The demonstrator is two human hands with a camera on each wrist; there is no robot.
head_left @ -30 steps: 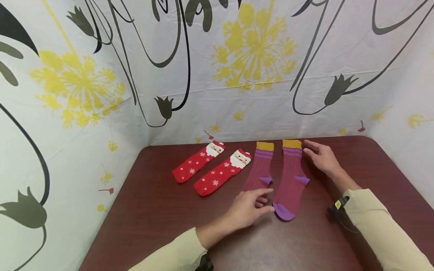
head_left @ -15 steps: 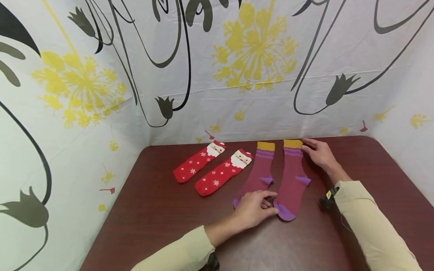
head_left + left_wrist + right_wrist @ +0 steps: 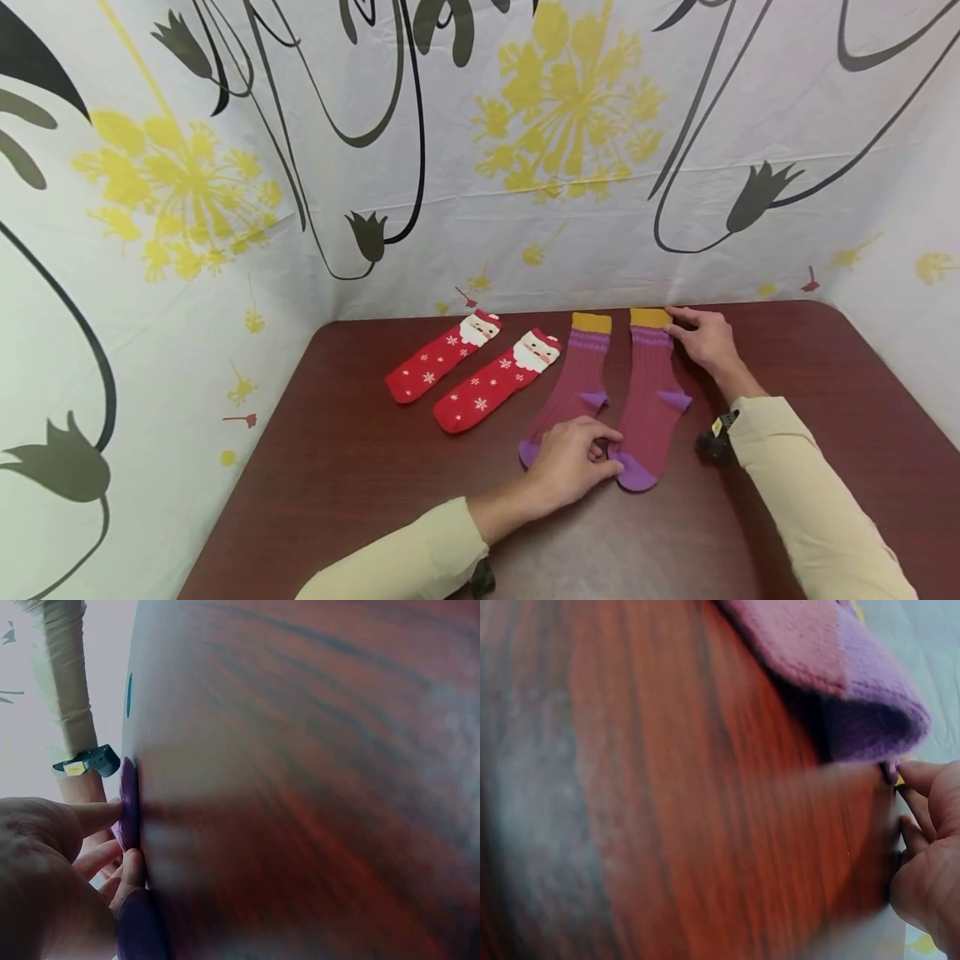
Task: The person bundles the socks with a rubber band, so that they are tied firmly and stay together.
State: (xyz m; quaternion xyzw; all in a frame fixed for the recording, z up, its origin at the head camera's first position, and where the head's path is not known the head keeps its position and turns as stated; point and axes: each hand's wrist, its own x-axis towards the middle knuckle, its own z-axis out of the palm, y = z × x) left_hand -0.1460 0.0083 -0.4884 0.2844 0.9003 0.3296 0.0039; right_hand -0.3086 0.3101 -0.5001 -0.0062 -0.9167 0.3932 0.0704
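Maroon sock (image 3: 651,392), yellow-cuffed, purple-toed (purple-heeled too), outstretched

The table (image 3: 322,500) bears 2 red socks (image 3: 491,387) and 2 maroon socks (image 3: 651,400).

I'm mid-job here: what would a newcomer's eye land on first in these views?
Probably the two red socks with white-bearded faces, slanted left of the dark table's middle. Next, the maroon socks to their right, the left hand at the right-hand one's purple toe, the right hand by its yellow cuff. Large yellow flowers stand out on the backdrop behind.
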